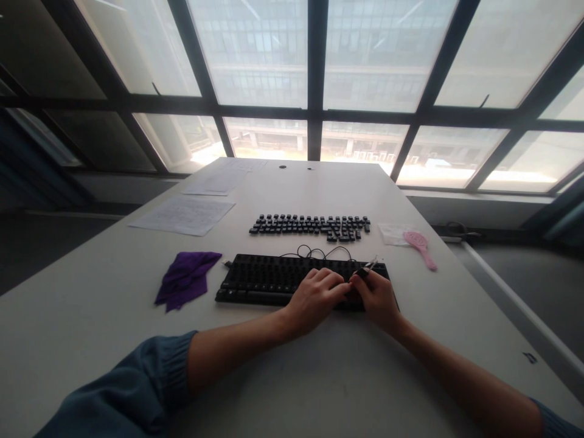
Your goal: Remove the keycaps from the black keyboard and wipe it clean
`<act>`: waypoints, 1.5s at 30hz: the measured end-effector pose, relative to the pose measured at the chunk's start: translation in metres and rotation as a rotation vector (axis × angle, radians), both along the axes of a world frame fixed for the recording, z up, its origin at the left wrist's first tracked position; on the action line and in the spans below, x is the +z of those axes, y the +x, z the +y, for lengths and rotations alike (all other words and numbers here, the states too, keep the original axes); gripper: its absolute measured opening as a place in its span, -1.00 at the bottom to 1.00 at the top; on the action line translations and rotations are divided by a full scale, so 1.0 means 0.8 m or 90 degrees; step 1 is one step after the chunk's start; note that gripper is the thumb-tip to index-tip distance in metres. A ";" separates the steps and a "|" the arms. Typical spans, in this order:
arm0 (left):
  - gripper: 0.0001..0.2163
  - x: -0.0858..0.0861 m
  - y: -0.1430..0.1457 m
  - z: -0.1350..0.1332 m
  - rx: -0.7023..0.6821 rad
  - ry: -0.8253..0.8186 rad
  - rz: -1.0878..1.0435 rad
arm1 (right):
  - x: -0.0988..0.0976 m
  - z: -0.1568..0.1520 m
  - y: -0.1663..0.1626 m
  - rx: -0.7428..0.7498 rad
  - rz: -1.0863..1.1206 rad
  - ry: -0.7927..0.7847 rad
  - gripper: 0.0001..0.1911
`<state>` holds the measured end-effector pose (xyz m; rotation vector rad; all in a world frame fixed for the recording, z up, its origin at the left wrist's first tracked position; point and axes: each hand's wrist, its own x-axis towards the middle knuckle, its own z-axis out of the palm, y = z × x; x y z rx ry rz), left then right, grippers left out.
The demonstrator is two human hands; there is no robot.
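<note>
A black keyboard point(264, 278) lies on the white table point(292, 377) in front of me, its cable looped behind it. My left hand point(316, 298) rests on the keyboard's right part with fingers curled down onto it. My right hand point(376, 297) is at the keyboard's right end, closed on a thin tool with a metal tip point(368, 266), likely a keycap puller. Both hands meet over the same spot. Rows of loose black keycaps point(310, 226) are laid out on the table behind the keyboard.
A purple cloth point(186, 278) lies left of the keyboard. A pink brush point(421, 246) sits at the right beside a small white wrapper point(391, 233). Printed paper sheets point(182, 214) lie at the far left. Large windows stand beyond the table's far edge.
</note>
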<state>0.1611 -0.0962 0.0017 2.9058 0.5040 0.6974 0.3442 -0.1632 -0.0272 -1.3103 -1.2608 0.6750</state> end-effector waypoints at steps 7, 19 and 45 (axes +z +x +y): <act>-0.88 0.010 -0.001 0.007 0.020 -0.100 -0.097 | 0.000 0.003 -0.001 0.008 0.066 -0.009 -0.66; -0.85 0.046 0.035 0.190 0.244 -0.176 0.054 | -0.006 0.006 0.001 0.034 0.064 0.004 -0.63; -0.73 0.042 0.012 0.212 0.274 -0.107 -0.044 | -0.008 0.005 0.005 0.052 0.048 0.002 -0.61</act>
